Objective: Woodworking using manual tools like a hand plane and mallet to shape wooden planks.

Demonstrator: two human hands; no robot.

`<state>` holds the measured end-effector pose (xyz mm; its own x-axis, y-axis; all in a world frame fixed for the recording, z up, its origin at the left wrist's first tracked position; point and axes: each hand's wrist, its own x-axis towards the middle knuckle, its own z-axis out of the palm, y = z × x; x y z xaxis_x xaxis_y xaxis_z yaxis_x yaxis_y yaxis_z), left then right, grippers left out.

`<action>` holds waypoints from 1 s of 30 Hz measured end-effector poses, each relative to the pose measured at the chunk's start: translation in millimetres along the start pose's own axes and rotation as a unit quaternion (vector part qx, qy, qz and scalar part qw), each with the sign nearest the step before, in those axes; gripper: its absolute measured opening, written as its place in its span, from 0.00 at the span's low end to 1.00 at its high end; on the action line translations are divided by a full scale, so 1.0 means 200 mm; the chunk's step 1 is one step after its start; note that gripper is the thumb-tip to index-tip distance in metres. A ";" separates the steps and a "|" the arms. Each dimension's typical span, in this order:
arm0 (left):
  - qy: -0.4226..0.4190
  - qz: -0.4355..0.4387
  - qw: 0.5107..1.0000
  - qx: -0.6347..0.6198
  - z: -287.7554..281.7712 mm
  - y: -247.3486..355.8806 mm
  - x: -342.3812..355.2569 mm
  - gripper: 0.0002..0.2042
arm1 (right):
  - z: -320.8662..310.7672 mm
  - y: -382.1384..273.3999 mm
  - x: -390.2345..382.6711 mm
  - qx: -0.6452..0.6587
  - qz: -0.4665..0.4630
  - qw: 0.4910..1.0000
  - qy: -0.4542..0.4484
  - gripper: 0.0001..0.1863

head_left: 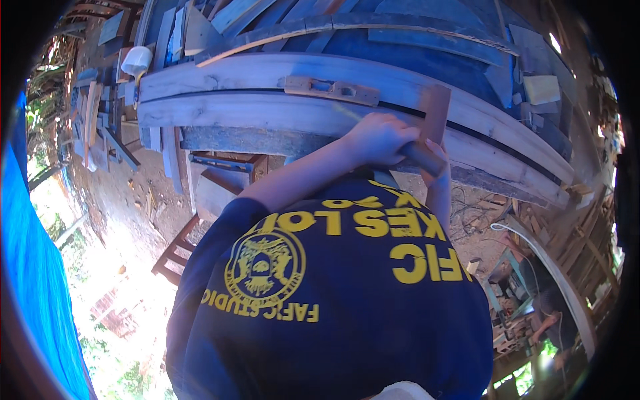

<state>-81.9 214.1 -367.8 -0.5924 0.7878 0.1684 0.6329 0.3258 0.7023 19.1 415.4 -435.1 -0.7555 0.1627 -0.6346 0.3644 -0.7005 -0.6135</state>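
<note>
At the bench's near side, my left hand [383,137] is closed, with a thin, blurred yellowish streak by its fingers; what it holds is unclear. Beside it, my right hand [435,167], partly hidden, grips a brown wooden piece [437,107] that stands out over the boards. A shorter, darker length of wood [423,152] lies between the hands. Two long pale boards [240,107] run side by side along the bench, split by a dark gap. On them rests a wooden block with slotted openings [331,89].
Loose planks [433,40] lie behind the boards, with a white container [136,61] at left. Stacked offcuts [93,127] and a wooden chair-like frame [177,257] stand left. A blue tarp [33,267] hangs at far left. Another person [550,313] is low at right, beside scrap wood.
</note>
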 end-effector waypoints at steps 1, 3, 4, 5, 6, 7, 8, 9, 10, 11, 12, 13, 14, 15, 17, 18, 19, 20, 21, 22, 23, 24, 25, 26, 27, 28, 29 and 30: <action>0.010 0.018 1.000 0.004 0.04 0.00 0.06 0.15 | -0.01 0.00 -0.03 0.006 -0.022 0.999 0.023 0.25; -0.007 0.013 1.000 -0.004 0.10 -0.01 0.15 0.14 | -0.14 0.00 -0.08 -0.016 -0.001 1.000 -0.003 0.24; -0.028 0.013 0.999 -0.010 0.12 -0.01 0.18 0.14 | -0.17 -0.01 -0.12 -0.033 0.015 0.999 -0.028 0.24; -0.025 0.006 1.000 -0.011 0.14 -0.02 0.20 0.14 | -0.19 -0.01 -0.14 -0.037 0.021 0.999 -0.030 0.24; -0.034 -0.009 0.999 -0.008 0.14 -0.02 0.22 0.13 | -0.16 -0.03 -0.18 -0.053 0.008 0.999 -0.002 0.24; -0.045 -0.019 0.999 -0.007 0.14 -0.02 0.24 0.13 | -0.14 -0.06 -0.22 -0.068 -0.009 0.997 0.028 0.25; -0.043 -0.025 0.999 -0.008 0.14 -0.03 0.25 0.13 | -0.15 -0.07 -0.24 -0.072 -0.004 0.997 0.027 0.25; -0.052 -0.042 0.998 -0.006 0.13 -0.03 0.27 0.11 | -0.18 -0.08 -0.26 -0.087 -0.002 0.996 0.021 0.25; -0.061 -0.060 0.996 -0.003 0.13 -0.03 0.28 0.09 | -0.19 -0.10 -0.27 -0.101 0.000 0.995 0.016 0.24; -0.058 -0.065 0.996 -0.004 0.13 -0.04 0.29 0.09 | -0.20 -0.10 -0.28 -0.105 0.004 0.994 0.013 0.24; -0.030 -0.066 0.997 -0.018 0.13 -0.05 0.30 0.10 | -0.21 -0.11 -0.28 -0.107 0.005 0.994 0.023 0.24; -0.003 -0.068 0.997 -0.032 0.14 -0.06 0.31 0.10 | -0.21 -0.12 -0.28 -0.108 0.006 0.994 0.033 0.24; -0.002 -0.072 0.997 -0.035 0.14 -0.07 0.31 0.10 | -0.21 -0.12 -0.29 -0.111 0.011 0.993 0.033 0.24; -0.022 -0.079 0.996 -0.033 0.13 -0.07 0.33 0.10 | -0.22 -0.13 -0.28 -0.113 0.006 0.993 0.036 0.24; -0.039 -0.087 0.995 -0.031 0.12 -0.08 0.33 0.09 | -0.23 -0.13 -0.28 -0.117 0.003 0.992 0.038 0.24; -0.043 -0.087 0.995 -0.019 0.12 -0.08 0.33 0.09 | -0.23 -0.13 -0.29 -0.122 0.000 0.992 0.034 0.25; -0.046 -0.086 0.995 -0.006 0.12 -0.09 0.33 0.09 | -0.23 -0.14 -0.29 -0.126 -0.004 0.992 0.030 0.25; -0.044 -0.088 0.995 -0.007 0.12 -0.09 0.33 0.09 | -0.24 -0.14 -0.28 -0.129 -0.003 0.991 0.029 0.25; -0.046 -0.091 0.995 -0.007 0.12 -0.09 0.33 0.09 | -0.25 -0.14 -0.28 -0.133 -0.009 0.991 0.026 0.25; -0.048 -0.093 0.994 -0.006 0.12 -0.10 0.33 0.09 | -0.25 -0.14 -0.28 -0.137 -0.015 0.990 0.024 0.25; -0.047 -0.093 0.995 -0.007 0.12 -0.10 0.33 0.09 | -0.26 -0.14 -0.28 -0.139 -0.015 0.990 0.024 0.25; -0.044 -0.092 0.995 -0.011 0.12 -0.10 0.33 0.10 | -0.25 -0.15 -0.28 -0.145 -0.017 0.989 0.029 0.25; -0.041 -0.091 0.995 -0.014 0.12 -0.11 0.33 0.11 | -0.24 -0.15 -0.28 -0.151 -0.019 0.988 0.035 0.25; -0.038 -0.093 0.995 -0.015 0.13 -0.11 0.32 0.11 | -0.23 -0.16 -0.28 -0.154 -0.018 0.987 0.034 0.25; -0.004 -0.077 0.997 -0.020 0.14 -0.12 0.31 0.12 | -0.22 -0.17 -0.28 -0.161 -0.029 0.986 0.024 0.26; 0.030 -0.060 0.997 -0.025 0.15 -0.13 0.30 0.12 | -0.21 -0.18 -0.29 -0.169 -0.039 0.985 0.014 0.27; 0.033 -0.061 0.997 -0.027 0.16 -0.14 0.30 0.12 | -0.19 -0.19 -0.30 -0.172 -0.038 0.984 0.013 0.27; 0.030 -0.061 0.997 -0.035 0.15 -0.15 0.30 0.13 | -0.17 -0.20 -0.32 -0.166 -0.061 0.984 0.036 0.28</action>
<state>-121.1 268.2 -399.9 -0.6933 0.7107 0.1190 0.5190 0.3779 0.7667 70.3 457.0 -386.0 -0.7688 0.2887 -0.5706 0.4400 -0.4086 -0.7997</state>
